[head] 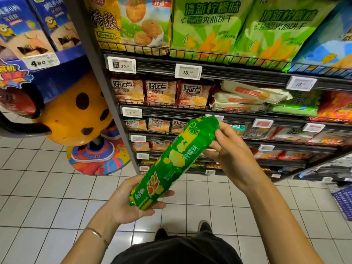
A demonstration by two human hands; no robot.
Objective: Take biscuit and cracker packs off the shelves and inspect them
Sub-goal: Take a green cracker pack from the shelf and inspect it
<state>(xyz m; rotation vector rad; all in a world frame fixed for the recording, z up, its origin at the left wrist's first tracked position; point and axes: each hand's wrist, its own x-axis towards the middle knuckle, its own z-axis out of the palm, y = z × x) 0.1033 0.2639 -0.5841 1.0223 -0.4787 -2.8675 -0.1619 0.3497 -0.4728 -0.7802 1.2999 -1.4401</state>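
Observation:
A long green lemon-flavour biscuit pack (171, 162) is held slanted in front of me, its lower end near me and its upper end toward the shelves. My left hand (131, 199) cradles the lower end from beneath, fingers curled round it. My right hand (228, 151) grips the upper end, thumb on the crimped top. The printed front faces up at me.
Shelves (209, 111) of biscuit packs fill the right: large green lemon bags (205, 27) on top, small orange packs (162, 92) below, with price tags (188, 71) on the rails. A blue display with an orange spotted figure (76, 111) stands left. White tiled floor (47, 197) lies underfoot.

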